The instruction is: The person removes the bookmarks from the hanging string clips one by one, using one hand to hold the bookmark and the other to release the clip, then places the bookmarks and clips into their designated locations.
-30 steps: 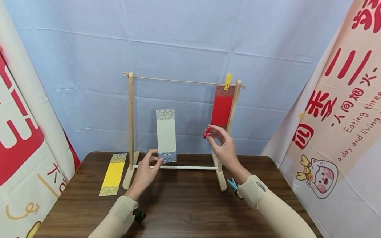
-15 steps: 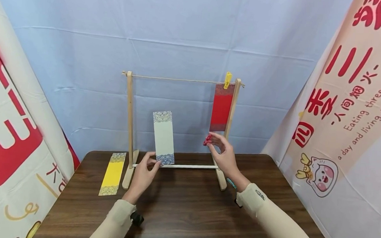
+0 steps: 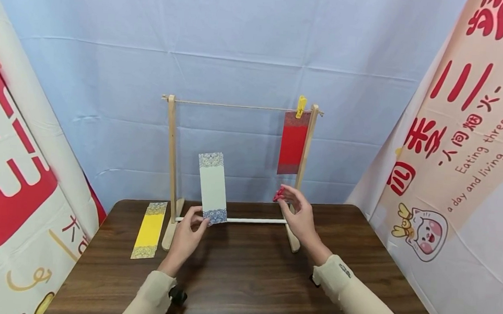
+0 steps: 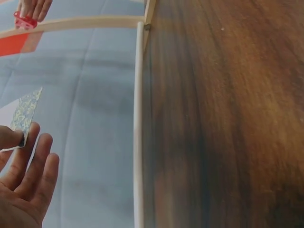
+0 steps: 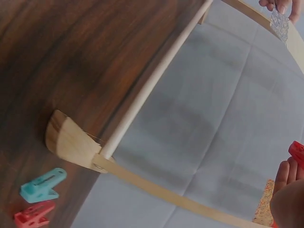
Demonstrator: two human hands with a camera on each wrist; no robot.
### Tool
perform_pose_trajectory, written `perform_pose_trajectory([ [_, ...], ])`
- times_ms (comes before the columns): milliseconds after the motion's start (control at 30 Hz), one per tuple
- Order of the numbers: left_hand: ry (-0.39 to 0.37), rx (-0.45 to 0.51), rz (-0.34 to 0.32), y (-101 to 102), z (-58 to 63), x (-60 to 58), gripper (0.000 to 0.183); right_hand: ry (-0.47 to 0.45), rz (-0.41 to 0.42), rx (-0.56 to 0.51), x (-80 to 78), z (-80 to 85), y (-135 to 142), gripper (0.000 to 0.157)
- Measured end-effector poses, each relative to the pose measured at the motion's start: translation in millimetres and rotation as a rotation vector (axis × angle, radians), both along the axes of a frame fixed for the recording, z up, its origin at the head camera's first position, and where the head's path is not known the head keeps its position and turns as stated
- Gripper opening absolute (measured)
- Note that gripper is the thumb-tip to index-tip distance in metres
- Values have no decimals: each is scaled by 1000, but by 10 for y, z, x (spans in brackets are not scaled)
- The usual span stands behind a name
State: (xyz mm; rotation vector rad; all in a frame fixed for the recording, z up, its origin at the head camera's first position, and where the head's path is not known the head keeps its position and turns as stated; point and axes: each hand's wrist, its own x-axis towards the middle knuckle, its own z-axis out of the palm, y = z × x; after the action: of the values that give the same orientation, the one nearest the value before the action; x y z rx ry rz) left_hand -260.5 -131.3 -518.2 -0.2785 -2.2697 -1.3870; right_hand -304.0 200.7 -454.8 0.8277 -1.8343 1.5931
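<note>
My left hand pinches a pale card by its lower left corner, thumb in front. Blue patterned bands cross both ends of the card, which stands nearly upright, leaning slightly left. Its bottom edge overlaps the white bar of a wooden stand. On the right, my right hand pinches a small red clothespin between thumb and fingertips, below a hanging red card. A yellow clothespin clips that card to the string.
A yellow card lies on the wooden table left of the stand. The right wrist view shows a teal clothespin and another red clothespin beside the stand's foot. Fabric hangs behind and at both sides.
The pale card has come down and slightly left with my left hand. My right hand has lowered with the red clothespin and ends slightly farther right.
</note>
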Motion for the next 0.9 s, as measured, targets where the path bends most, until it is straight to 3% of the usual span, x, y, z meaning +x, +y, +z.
perform_pose_trajectory([
  [167,12,20,1,-46,-51,22,35,-2,-36,18,125,2,15,43],
  [533,-21,35,7,-167,-132,119,34,-48,-41,-4,70,-354,193,45],
  [733,-49,10,22,-246,-180,152,36,-97,-65,16,121,-420,267,46],
  [900,-56,-37,52,-318,-181,194,37,-64,-92,15,212,-386,259,45],
])
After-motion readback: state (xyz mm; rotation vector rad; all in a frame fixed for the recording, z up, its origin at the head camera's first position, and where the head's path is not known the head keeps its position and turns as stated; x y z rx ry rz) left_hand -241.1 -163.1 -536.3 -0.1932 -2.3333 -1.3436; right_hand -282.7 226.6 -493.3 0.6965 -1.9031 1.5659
